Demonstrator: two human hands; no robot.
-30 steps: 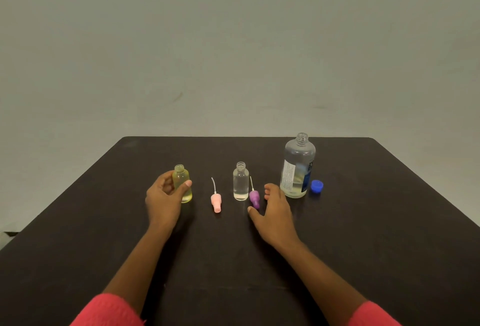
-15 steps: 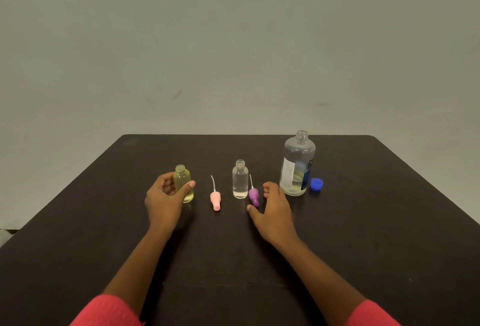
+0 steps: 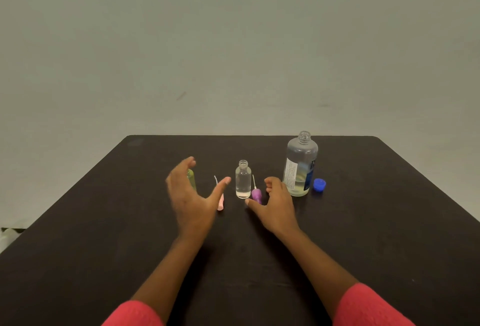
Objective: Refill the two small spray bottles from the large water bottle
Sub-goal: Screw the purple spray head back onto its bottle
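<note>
Dark tabletop [image 3: 104,247] before a grey wall [image 3: 233,40]: our left hand [image 3: 191,195] has let go of the yellow spray bottle [image 3: 192,179].
It now hovers spread wide and empty, hiding part of that bottle and the pink sprayer top [image 3: 220,203]. Our right hand [image 3: 278,203] stays loosely curled, holding nothing, beside the purple sprayer top [image 3: 256,194], between the clear spray bottle [image 3: 243,181] and the large water bottle [image 3: 301,167].
</note>
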